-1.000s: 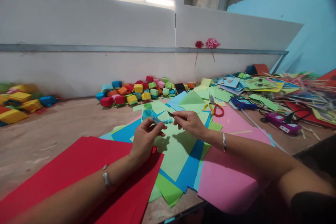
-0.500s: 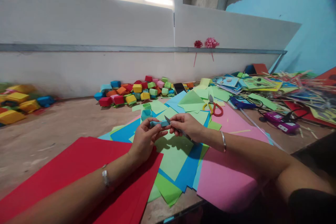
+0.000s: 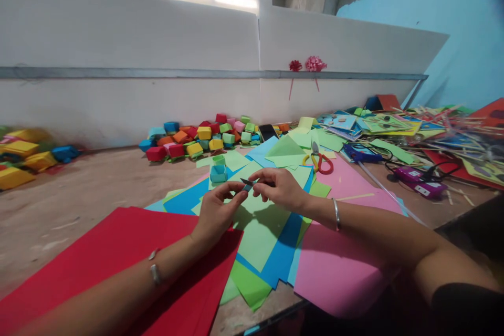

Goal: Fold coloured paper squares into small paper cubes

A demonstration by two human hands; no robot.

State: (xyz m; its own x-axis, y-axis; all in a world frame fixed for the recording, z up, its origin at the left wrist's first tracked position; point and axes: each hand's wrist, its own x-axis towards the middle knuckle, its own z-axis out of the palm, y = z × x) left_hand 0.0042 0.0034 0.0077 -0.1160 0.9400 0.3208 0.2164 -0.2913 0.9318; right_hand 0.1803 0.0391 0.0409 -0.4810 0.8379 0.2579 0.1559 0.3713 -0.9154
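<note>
My left hand (image 3: 218, 209) is closed, pinching a small blue paper piece (image 3: 247, 187) between thumb and fingertips. Most of that piece is hidden by the fingers. My right hand (image 3: 281, 190) is closed on a small knife with a pointed blade (image 3: 246, 181); its handle is covered by the hand. The blade lies against or just over the blue paper, tip toward my left fingers. Just beyond the hands, a folded light-blue paper box (image 3: 218, 173) stands on stacked green and blue sheets (image 3: 260, 236).
Red sheets (image 3: 157, 252) lie at the left front, pink sheets (image 3: 334, 273) at the right. Scissors (image 3: 318, 160) with red and yellow handles rest behind my right hand. Colourful paper boxes (image 3: 205, 136) line the wall. A purple device (image 3: 421, 181) and piled crafts (image 3: 386, 123) are at right.
The blue strip has turned and is now mostly hidden between my fingers. The knife blade has swung to point more to the left, and my hands have come closer together.
</note>
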